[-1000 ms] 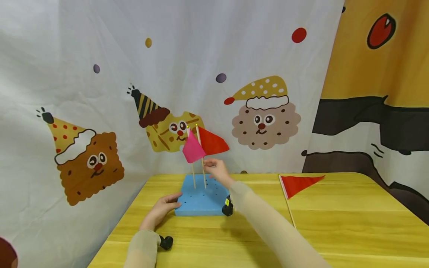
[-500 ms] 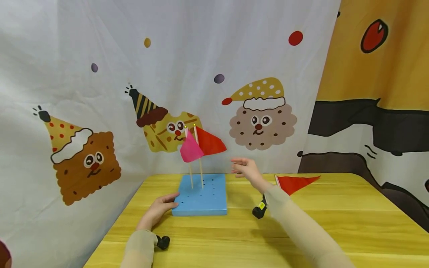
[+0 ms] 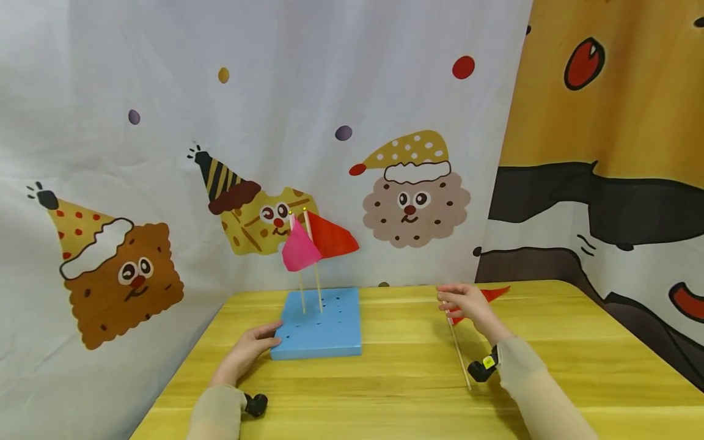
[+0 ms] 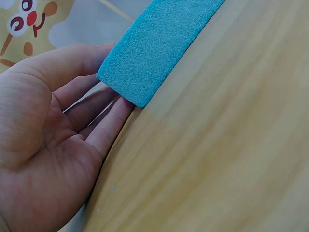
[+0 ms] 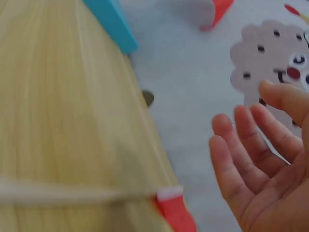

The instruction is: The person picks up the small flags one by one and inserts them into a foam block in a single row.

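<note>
My left hand (image 3: 250, 351) rests against the left side of a blue foam block (image 3: 324, 336), its fingers fairly straight along the edge. Up close in the left wrist view, the fingers touch the block's end (image 4: 145, 63). Two paper flags on thin sticks stand upright in the block, one pink (image 3: 300, 247) and one red (image 3: 332, 237). Over at the right, my right hand (image 3: 473, 308) hovers above another red flag (image 3: 496, 293) lying on the table. The right wrist view shows its fingers spread with nothing between them, the flag's stick (image 5: 72, 193) below.
Small holes dot the top of the block. The yellow wood-grain table (image 3: 396, 379) ends at a printed cloth backdrop (image 3: 407, 73) with cartoon biscuits. Small black cameras (image 3: 255, 404) are strapped at both wrists.
My right hand has let go of the standing red flag's stick and moved right, to over the lying red flag. The left hand stays at the block. The head view has swung slightly right.
</note>
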{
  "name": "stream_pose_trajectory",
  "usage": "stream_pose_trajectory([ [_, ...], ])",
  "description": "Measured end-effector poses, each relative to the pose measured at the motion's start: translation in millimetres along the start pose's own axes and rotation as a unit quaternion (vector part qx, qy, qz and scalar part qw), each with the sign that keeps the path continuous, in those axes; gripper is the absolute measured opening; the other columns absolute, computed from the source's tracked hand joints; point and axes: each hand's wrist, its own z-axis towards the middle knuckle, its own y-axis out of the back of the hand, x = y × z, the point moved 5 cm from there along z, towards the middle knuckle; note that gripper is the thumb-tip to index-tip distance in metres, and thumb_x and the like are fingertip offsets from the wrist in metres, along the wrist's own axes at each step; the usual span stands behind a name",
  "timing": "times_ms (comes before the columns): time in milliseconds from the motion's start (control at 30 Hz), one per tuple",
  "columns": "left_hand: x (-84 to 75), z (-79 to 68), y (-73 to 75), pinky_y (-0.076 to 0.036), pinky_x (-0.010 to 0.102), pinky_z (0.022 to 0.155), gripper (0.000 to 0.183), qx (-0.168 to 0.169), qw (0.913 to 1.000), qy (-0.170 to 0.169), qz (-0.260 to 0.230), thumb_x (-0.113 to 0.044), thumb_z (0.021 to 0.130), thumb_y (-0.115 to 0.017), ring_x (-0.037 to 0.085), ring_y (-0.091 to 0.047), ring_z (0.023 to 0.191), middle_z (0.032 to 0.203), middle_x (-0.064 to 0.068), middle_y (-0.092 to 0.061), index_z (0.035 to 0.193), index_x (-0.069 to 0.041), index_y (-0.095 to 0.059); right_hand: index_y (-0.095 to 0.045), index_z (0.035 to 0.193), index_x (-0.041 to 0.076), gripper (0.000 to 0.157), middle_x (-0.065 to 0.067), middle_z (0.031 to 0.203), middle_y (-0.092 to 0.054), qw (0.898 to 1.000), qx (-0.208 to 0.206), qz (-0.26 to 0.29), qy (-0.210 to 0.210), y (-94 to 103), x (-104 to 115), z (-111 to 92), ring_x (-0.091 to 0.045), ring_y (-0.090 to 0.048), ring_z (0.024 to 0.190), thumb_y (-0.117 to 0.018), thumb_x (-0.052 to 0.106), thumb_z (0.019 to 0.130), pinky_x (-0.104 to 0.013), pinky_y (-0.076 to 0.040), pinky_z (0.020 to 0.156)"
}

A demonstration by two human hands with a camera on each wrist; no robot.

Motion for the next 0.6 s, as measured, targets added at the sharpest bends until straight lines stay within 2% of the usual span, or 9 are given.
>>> stream_pose_trajectory([
  [167,1.0,-1.4,1.1,-0.035,0.051,0.107,0.056,-0.006,1.0,-0.002,0.0,-0.015,0.093,-0.067,0.04,-0.032,0.137,0.149,0.024,-0.036,0.143,-0.003,-0.047,-0.058,0.124,-0.012,0.043,-0.016,0.095,-0.069,0.999,0.024,0.0,-0.03,14.9,-20,-7,-0.034,-0.069,0.081,-0.067,0.016,0.092,-0.04,-0.059,0.07],
  [300,-0.2,-2.5,0.8,-0.035,0.052,0.107,0.056,-0.007,1.0,-0.002,0.005,-0.015,0.093,-0.067,0.041,-0.032,0.137,0.149,0.024,-0.036,0.144,-0.002,-0.047,-0.061,0.119,-0.012,0.04,-0.016,0.091,-0.07,0.998,0.033,-0.026,-0.047,22.4,-32,-11,-0.025,-0.069,0.069,-0.068,0.016,0.092,-0.033,-0.058,0.061],
  [400,-0.8,-2.7,0.5,-0.034,0.052,0.108,0.057,-0.005,1.0,0.0,0.001,-0.014,0.093,-0.067,0.041,-0.031,0.137,0.15,0.024,-0.035,0.144,-0.002,-0.046,-0.061,0.116,-0.015,0.038,-0.016,0.086,-0.07,0.997,0.047,-0.036,-0.056,23.3,-39,-13,-0.02,-0.067,0.063,-0.068,0.014,0.091,-0.032,-0.057,0.057],
  [467,-1.3,-2.5,0.4,-0.033,0.052,0.109,0.057,-0.003,1.0,-0.001,0.002,-0.015,0.093,-0.066,0.042,-0.029,0.138,0.15,0.024,-0.034,0.144,-0.001,-0.045,-0.06,0.115,-0.016,0.037,-0.014,0.084,-0.07,0.996,0.058,-0.035,-0.063,22.5,-43,-14,-0.019,-0.066,0.063,-0.066,0.011,0.092,-0.032,-0.057,0.057],
  [600,-1.6,-2.4,-0.1,-0.032,0.052,0.109,0.057,-0.003,1.0,0.0,-0.001,-0.015,0.093,-0.066,0.042,-0.028,0.138,0.15,0.024,-0.034,0.144,-0.001,-0.045,-0.062,0.111,-0.015,0.032,-0.009,0.079,-0.068,0.994,0.054,-0.048,-0.083,21.6,-53,-15,-0.018,-0.065,0.061,-0.066,0.009,0.091,-0.032,-0.058,0.057],
])
